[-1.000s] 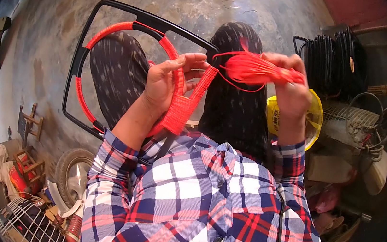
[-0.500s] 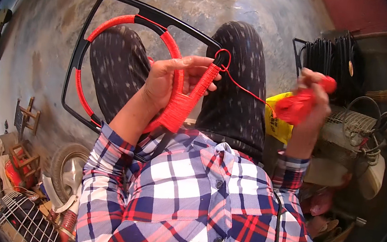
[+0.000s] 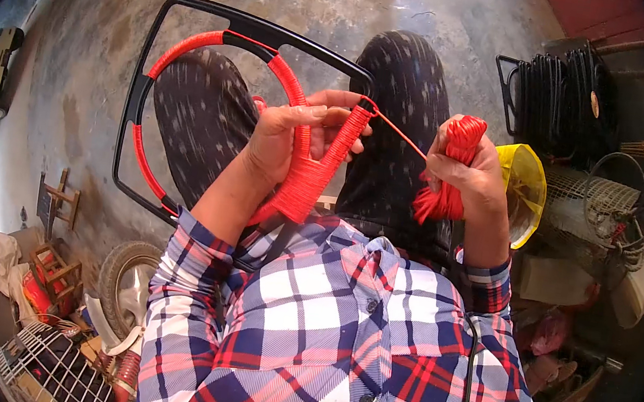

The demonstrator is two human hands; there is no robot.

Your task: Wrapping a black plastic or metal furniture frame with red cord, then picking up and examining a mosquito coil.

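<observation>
A black frame (image 3: 263,28) with rounded corners and a ring inside it rests over my thighs. Red cord is wound closely round much of the ring (image 3: 191,46), and a thick red wrapping (image 3: 303,189) covers where the ring meets the side bar. My left hand (image 3: 278,131) is closed round this wrapped side bar (image 3: 341,141) near the frame's right corner. From that corner a taut red strand (image 3: 401,134) runs to my right hand (image 3: 482,177). My right hand grips a bundle of red cord (image 3: 465,137), whose loose loops hang below the fingers.
A yellow bag (image 3: 531,186) stands open just beyond my right hand. Several black frames (image 3: 556,97) are stacked at the far right, above a wire mesh basket (image 3: 571,199). At lower left are a wheel (image 3: 111,271), a wooden stool (image 3: 59,281) and a white wire rack (image 3: 49,364).
My right hand has moved left and turned, bringing the cord bundle closer to the frame. The loose loop at the frame's corner has drawn tight, and the strand is now straight.
</observation>
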